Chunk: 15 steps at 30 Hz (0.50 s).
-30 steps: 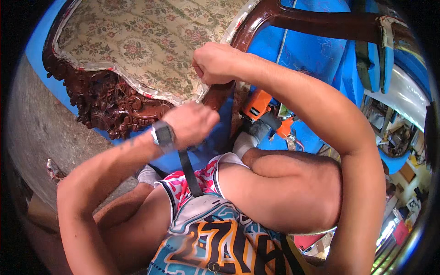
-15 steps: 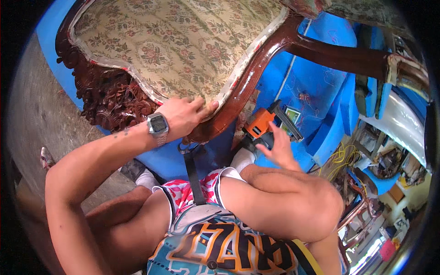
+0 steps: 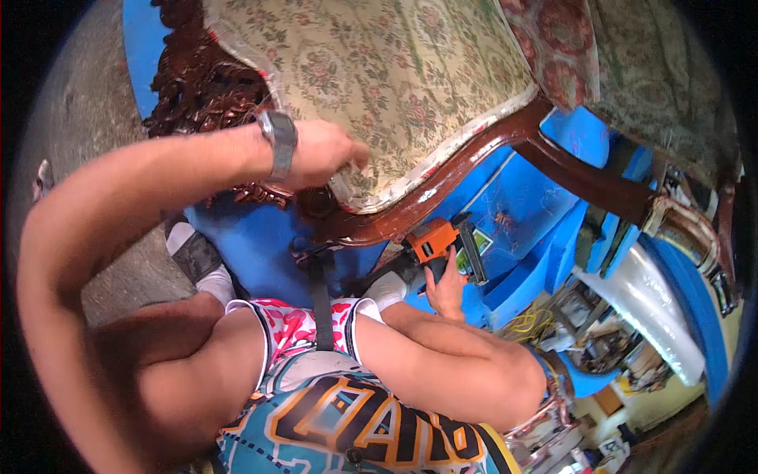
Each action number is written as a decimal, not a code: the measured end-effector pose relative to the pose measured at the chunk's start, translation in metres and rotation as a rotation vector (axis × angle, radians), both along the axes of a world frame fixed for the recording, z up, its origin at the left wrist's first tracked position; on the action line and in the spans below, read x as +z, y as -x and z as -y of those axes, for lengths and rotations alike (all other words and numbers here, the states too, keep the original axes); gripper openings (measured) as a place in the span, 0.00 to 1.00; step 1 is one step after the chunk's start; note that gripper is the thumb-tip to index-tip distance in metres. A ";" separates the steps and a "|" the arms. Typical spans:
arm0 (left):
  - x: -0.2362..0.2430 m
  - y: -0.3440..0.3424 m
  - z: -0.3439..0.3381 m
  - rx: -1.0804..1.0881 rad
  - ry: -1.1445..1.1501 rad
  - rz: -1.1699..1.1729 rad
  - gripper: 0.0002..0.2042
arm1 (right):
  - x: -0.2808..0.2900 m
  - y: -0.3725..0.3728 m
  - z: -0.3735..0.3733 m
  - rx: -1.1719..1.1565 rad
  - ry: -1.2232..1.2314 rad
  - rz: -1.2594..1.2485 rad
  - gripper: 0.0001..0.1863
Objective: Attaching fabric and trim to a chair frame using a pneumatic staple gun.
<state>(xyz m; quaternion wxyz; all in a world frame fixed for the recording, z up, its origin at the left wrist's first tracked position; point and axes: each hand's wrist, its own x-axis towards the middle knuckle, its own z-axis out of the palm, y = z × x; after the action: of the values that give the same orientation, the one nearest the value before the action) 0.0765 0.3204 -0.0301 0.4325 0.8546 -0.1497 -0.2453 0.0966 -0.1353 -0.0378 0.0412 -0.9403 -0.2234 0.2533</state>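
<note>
A carved dark-wood chair frame [image 3: 438, 204] carries floral upholstery fabric [image 3: 379, 87] with a pale border. At the frame's near corner, my left hand [image 3: 320, 152] is closed, its fingers curled at the fabric's edge; the fingertips are partly hidden. An orange and black staple gun [image 3: 432, 240] lies low beside the frame, to the right. Around its dark handle are the fingers of my right hand [image 3: 447, 291], the thumb on the near side.
Blue surfaces [image 3: 513, 205] lie under and beside the frame. A black strap [image 3: 317, 304] runs from the near edge toward my lap. To the right are yellow cord [image 3: 530, 322], a silvery sheet [image 3: 643, 308] and clutter. Grey floor [image 3: 95, 118] extends at the left.
My left hand has gone from lying flat on the fabric corner to curled fingers at its edge. My right hand has closed around the staple gun's handle. The view has shifted.
</note>
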 end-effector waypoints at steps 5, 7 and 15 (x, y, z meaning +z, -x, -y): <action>-0.022 0.042 -0.040 0.045 0.000 -0.200 0.16 | 0.065 -0.012 -0.042 -0.058 0.171 -0.120 0.38; -0.037 0.043 -0.038 0.051 0.033 -0.175 0.17 | 0.099 -0.028 -0.034 -0.105 0.096 -0.265 0.33; -0.051 0.062 -0.043 0.048 -0.008 -0.097 0.18 | 0.194 -0.039 -0.167 -0.251 -0.006 -0.487 0.08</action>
<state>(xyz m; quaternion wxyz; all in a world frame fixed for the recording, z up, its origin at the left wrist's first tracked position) 0.0150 0.3630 -0.0808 0.4418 0.8467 -0.1071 -0.2766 0.1351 0.0313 0.1562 0.1275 -0.8720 -0.0893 0.4642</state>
